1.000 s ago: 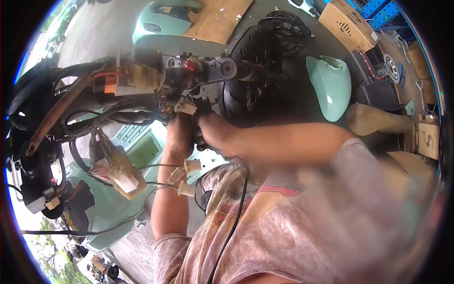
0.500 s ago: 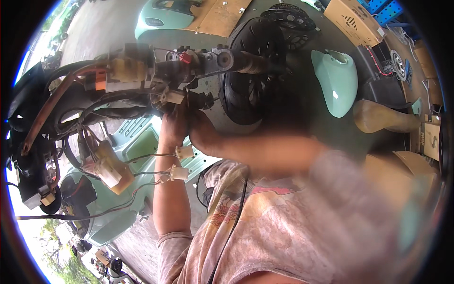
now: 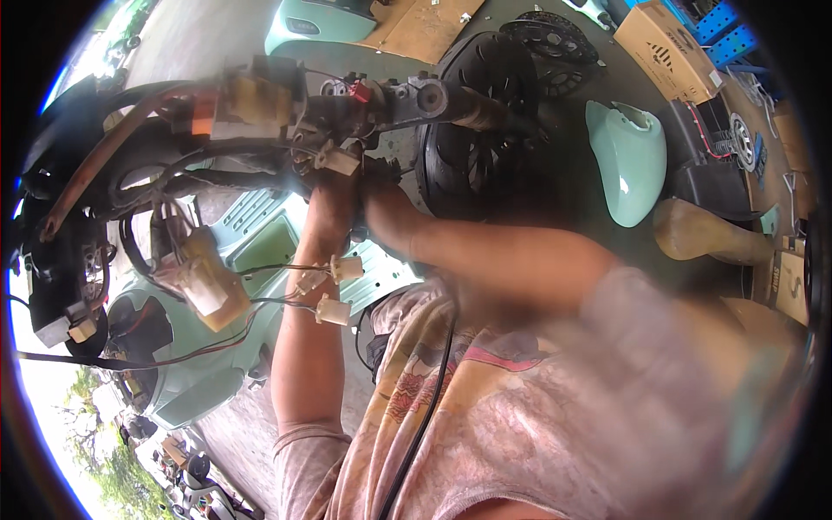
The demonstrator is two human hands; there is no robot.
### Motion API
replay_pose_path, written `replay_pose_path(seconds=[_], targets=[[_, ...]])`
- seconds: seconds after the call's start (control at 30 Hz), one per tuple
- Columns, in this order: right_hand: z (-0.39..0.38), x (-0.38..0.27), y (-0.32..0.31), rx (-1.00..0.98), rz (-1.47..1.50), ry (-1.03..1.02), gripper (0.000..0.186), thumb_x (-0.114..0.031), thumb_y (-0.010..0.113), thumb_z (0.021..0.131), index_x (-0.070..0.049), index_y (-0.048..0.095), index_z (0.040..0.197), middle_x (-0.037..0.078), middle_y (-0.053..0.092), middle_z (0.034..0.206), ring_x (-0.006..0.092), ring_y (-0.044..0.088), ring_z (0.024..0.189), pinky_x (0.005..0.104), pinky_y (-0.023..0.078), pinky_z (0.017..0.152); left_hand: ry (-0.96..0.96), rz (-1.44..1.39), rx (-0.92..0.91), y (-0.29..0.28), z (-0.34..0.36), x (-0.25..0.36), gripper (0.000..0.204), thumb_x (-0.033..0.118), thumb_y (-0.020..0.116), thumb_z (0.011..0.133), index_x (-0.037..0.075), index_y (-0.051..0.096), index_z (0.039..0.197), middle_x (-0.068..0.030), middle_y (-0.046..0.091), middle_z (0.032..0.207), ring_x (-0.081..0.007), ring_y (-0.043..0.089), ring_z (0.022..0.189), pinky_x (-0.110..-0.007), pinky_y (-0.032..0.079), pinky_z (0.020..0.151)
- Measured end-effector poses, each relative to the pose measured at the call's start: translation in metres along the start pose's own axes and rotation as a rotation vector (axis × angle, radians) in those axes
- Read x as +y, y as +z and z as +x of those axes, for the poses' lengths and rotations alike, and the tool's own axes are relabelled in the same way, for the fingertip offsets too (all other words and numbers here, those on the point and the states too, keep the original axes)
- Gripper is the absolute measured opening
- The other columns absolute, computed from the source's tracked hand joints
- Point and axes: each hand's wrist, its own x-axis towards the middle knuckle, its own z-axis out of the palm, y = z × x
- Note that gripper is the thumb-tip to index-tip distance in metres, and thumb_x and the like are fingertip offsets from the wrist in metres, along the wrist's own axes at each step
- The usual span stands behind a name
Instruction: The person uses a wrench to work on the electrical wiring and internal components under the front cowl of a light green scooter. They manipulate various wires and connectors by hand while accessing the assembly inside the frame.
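Observation:
My left hand reaches up under the bare scooter frame, beside a pale plastic connector. Close against it, my right hand comes in from the right to the same spot. Both hands look closed, but their fingertips lie in shadow among dark parts, and what they grip is hidden. A thick black wiring harness runs leftward from there. Across my left forearm hang two white connectors, an upper one and a lower one, on thin wires. A larger yellowed connector block dangles farther left.
Mint-green body panels lie below the wiring at left. Beyond the frame stands a black-tyred wheel. A mint fender, a tan curved panel and a cardboard box sit on the floor at right.
The whole view has shifted slightly, so frame, wheel and panels appear a little farther right. Both hands stay together at the same place under the frame.

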Motion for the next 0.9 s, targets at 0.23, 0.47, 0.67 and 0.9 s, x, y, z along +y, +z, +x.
replay_pose_path(seconds=[0.23,0.47,0.67,0.9], targets=[[-0.011,-0.041,-0.031,0.002,0.114,0.412,0.023,-0.015,0.031,0.088,-0.005,0.051,0.085,0.009,0.05,0.07,0.0193,0.047,0.056,0.0374,0.043,0.053,0.005,0.334,0.004,0.029,-0.017,0.074,0.027,0.02,0.047,0.082,0.005,0.049,0.105,-0.0204,0.059,0.101,-0.0357,0.059,0.086,-0.042,0.048,0.069],[-0.007,-0.094,-0.048,-0.254,-0.238,0.596,0.02,-0.018,0.034,0.089,-0.01,0.048,0.079,0.002,0.045,0.062,0.0141,0.042,0.051,0.0306,0.033,0.042,-0.103,0.443,0.091,0.056,-0.033,0.117,0.032,0.016,0.052,0.082,0.005,0.051,0.112,-0.012,0.062,0.097,-0.0208,0.06,0.085,-0.034,0.048,0.07],[-0.021,-0.014,-0.024,-0.121,0.289,0.284,0.022,-0.023,0.035,0.091,-0.005,0.048,0.091,0.006,0.05,0.074,0.017,0.05,0.062,0.0346,0.043,0.054,0.053,0.135,0.137,0.026,-0.022,0.026,0.029,0.018,0.041,0.09,0.008,0.055,0.113,-0.0208,0.062,0.097,-0.0354,0.058,0.093,-0.039,0.046,0.076],[0.0,0.02,0.012,-0.005,0.222,0.005,0.033,-0.03,0.028,0.095,-0.004,0.043,0.11,0.008,0.05,0.1,0.0145,0.051,0.089,0.0308,0.044,0.076,0.221,0.559,0.054,0.002,-0.016,0.044,0.035,0.017,0.039,0.09,0.01,0.045,0.124,-0.0193,0.059,0.107,-0.0316,0.056,0.099,-0.037,0.044,0.081]])
